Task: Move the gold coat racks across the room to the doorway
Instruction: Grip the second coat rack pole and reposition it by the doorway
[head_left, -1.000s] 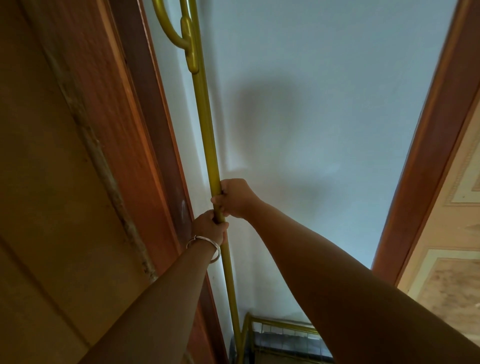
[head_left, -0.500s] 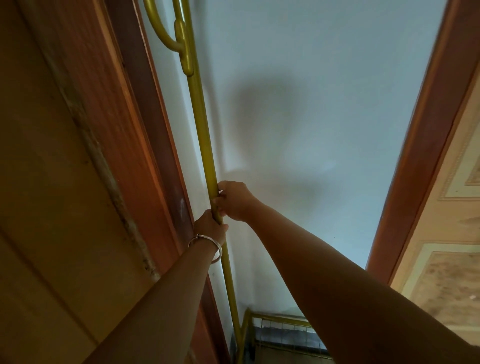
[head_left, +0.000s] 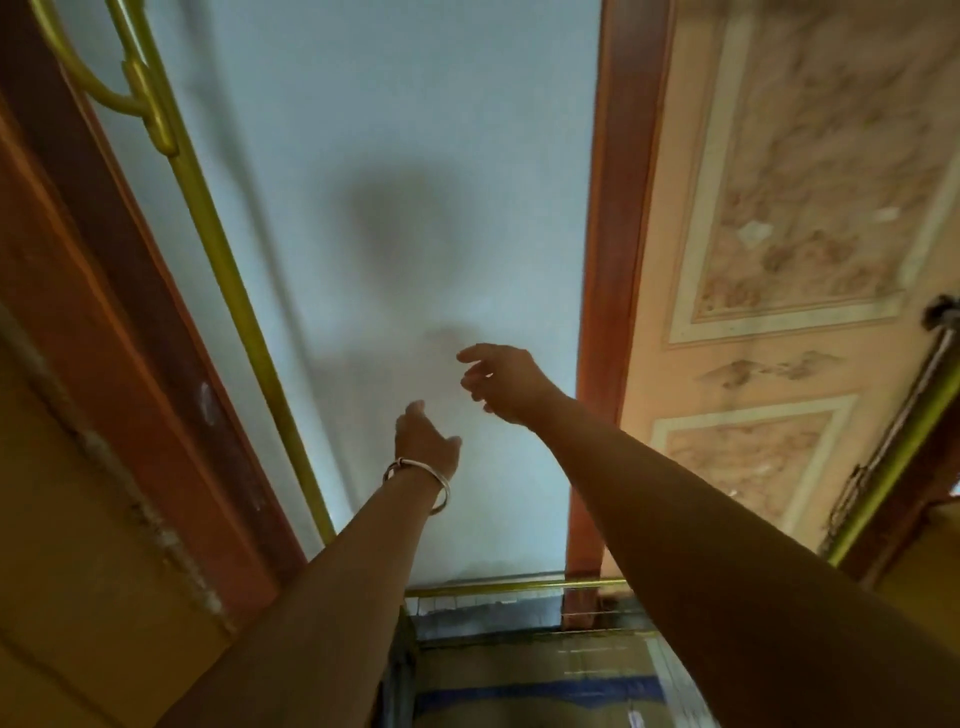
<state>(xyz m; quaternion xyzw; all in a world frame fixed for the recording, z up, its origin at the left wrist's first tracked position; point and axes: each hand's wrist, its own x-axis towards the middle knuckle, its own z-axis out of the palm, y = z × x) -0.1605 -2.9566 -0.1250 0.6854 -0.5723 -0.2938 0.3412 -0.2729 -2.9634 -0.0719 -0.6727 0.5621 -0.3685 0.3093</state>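
Observation:
A gold coat rack (head_left: 223, 270) stands upright against the pale wall beside a wooden door frame, its curved hook near the top left. Its base rail (head_left: 514, 586) with a wire shelf shows low in the middle. My left hand (head_left: 426, 441), with a silver bangle on the wrist, hovers to the right of the pole, fingers apart and holding nothing. My right hand (head_left: 501, 382) is higher and further right, fingers spread, also empty. Another gold pole (head_left: 893, 452) slants along the right edge.
A reddish wooden door frame (head_left: 156, 332) runs along the left, another frame post (head_left: 608, 291) stands right of the pale wall. A peach wall with marbled panels (head_left: 810, 197) lies to the right. A cardboard box (head_left: 540, 686) with blue tape sits below the shelf.
Both hands have let go of the gold pole and moved right, away from it, with fingers spread. The view has swung to the right, revealing the panelled wall and another gold pole.

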